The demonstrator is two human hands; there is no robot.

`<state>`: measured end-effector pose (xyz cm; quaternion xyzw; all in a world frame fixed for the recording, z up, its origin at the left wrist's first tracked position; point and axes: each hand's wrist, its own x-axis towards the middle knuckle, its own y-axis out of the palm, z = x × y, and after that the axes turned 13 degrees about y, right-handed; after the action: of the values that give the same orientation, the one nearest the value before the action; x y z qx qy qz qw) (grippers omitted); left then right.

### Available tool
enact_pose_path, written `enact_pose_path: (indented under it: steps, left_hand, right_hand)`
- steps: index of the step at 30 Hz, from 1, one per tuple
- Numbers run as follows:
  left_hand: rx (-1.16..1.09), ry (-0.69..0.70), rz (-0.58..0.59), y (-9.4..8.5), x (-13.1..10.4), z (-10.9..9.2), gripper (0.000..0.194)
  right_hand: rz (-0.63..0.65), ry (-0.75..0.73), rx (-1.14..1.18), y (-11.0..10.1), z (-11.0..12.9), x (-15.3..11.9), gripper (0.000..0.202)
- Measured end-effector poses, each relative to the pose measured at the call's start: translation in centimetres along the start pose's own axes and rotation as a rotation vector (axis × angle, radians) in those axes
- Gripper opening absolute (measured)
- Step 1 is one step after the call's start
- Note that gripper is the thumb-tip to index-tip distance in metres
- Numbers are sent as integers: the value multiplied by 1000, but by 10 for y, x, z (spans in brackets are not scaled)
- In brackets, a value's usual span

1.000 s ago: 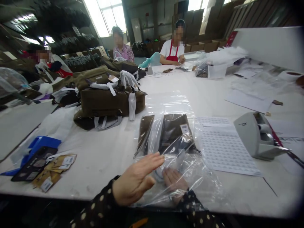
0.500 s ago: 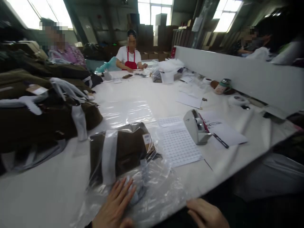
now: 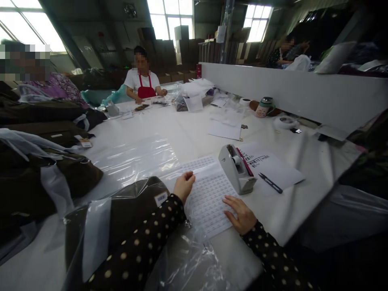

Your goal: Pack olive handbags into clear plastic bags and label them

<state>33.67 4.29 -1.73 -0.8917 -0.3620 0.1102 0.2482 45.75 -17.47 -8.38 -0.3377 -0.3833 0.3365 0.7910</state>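
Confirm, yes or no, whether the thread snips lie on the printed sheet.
No, the thread snips lie on the handwritten paper, with the tape dispenser between them and the printed sheet.

Left hand (image 3: 183,186) at left edge of printed label sheet (image 3: 209,198), thumb and fingertips together, grip unclear. Right hand (image 3: 241,216), fingers extended, at sheet's right edge. Tape dispenser (image 3: 235,171) beside sheet; thread snips (image 3: 272,184) on paper (image 3: 287,171) farther right. Olive bag (image 3: 127,220) left, under clear plastic (image 3: 194,264). Co-worker (image 3: 141,79) across table (image 3: 189,137).
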Motion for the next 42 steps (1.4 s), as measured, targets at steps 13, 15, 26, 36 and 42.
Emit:
enact_pose_path:
  steps: [13, 15, 26, 36, 42]
  left_hand:
    - [334, 92, 237, 5, 77, 27, 70]
    - [335, 62, 353, 14, 94, 23, 71]
    - [-12, 5, 676, 11, 94, 11, 44]
    - [-282, -52, 601, 10, 76, 2, 56]
    - [-250, -44, 579, 6, 65, -7, 51]
  right_hand:
    - [177, -27, -24, 4, -15, 61, 25]
    - [176, 11, 23, 13, -19, 88, 21]
    - [51, 5, 64, 48, -25, 129, 10]
    - [163, -143, -47, 26, -3, 136, 9]
    - [159, -144, -41, 19, 3, 133, 13]
